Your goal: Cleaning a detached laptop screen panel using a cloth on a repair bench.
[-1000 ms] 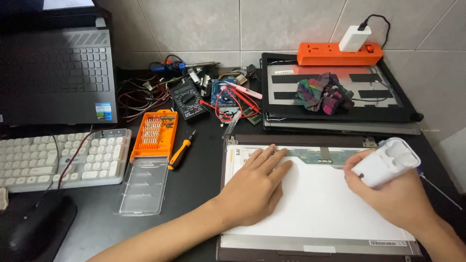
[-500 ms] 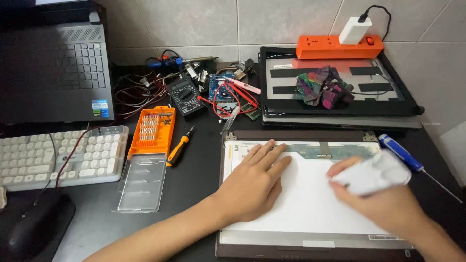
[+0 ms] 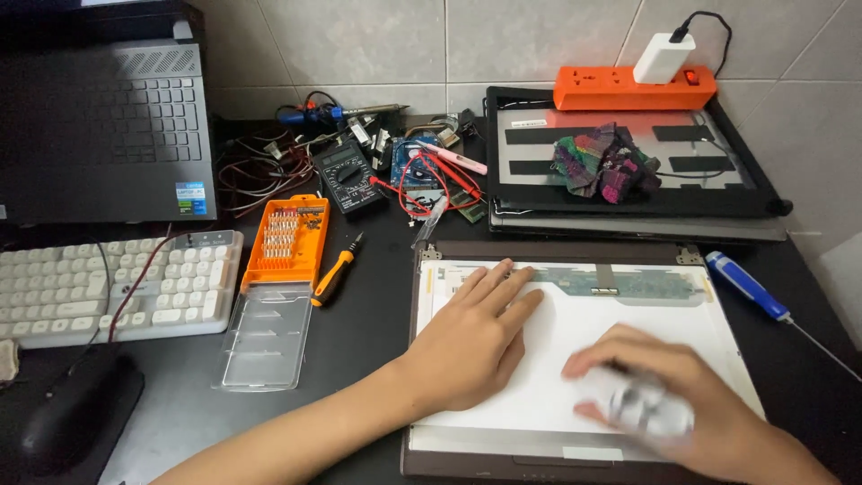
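A white laptop display panel point(image 3: 620, 332) lies flat on the dark desk in front of me, its circuit strip along the far edge. My left hand point(image 3: 476, 337) rests palm down on the panel's left part, fingers spread. My right hand point(image 3: 669, 400) is over the panel's lower right and grips a small white object point(image 3: 642, 404), blurred by motion. A blue-handled screwdriver point(image 3: 745, 286) lies on the desk just right of the panel.
An orange screwdriver-bit case point(image 3: 287, 241) with its clear lid point(image 3: 268, 337), an orange-handled driver point(image 3: 337, 274), a multimeter point(image 3: 346, 175) with red leads, a white keyboard point(image 3: 108, 287), a black mouse point(image 3: 76, 418), a laptop point(image 3: 108, 117), a second screen frame point(image 3: 628, 171) with a multicoloured cloth point(image 3: 600, 162), an orange power strip point(image 3: 633, 87).
My right hand has carried the white object from the panel's upper right corner down toward its lower right, uncovering the blue screwdriver. My left hand has stayed put.
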